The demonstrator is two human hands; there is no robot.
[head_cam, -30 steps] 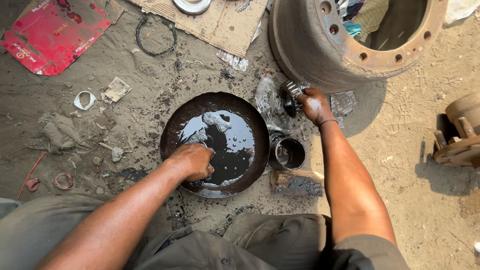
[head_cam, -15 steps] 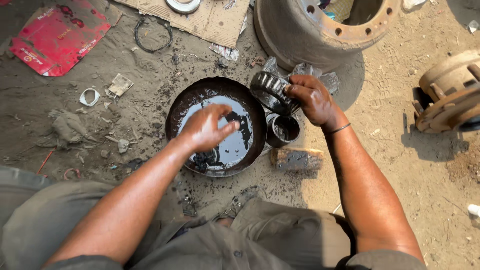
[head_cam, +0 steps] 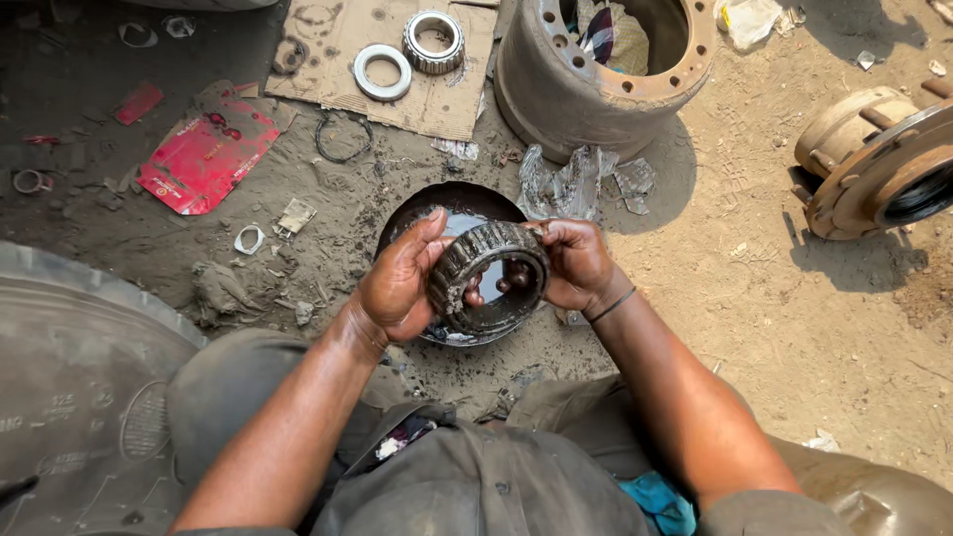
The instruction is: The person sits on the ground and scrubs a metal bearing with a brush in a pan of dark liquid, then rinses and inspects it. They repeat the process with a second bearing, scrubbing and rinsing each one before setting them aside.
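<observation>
Over the pan (head_cam: pixel 402 220), held up between both hands — bearing (head_cam: pixel 488 278), greasy, a ring of rollers round an open bore. Left hand (head_cam: pixel 397 286) cupped on its left rim, thumb over the top edge; right hand (head_cam: pixel 574 263) clasped on the right rim, fingertips hooked into the bore. Both closed on it, neither free. Bore axis tilted up toward the camera and a little to the right, so the ring shows as a slanted oval, the roller face turned to the left palm. Neither hand nearer than the other — gripped evenly from both sides, directly above the dark liquid in the pan, clear of its surface.

Beyond the pan, crumpled plastic (head_cam: pixel 571 184) on the sand, then a brake drum (head_cam: pixel 556 94) with rags inside. To the upper left, cardboard (head_cam: pixel 333 74) carrying a race (head_cam: pixel 382 71) and a second bearing (head_cam: pixel 434 42), just beside each other. Red sheet (head_cam: pixel 204 159) farther left; tyre (head_cam: pixel 74 397) at the lower left; hub (head_cam: pixel 874 164) well apart on the right.
</observation>
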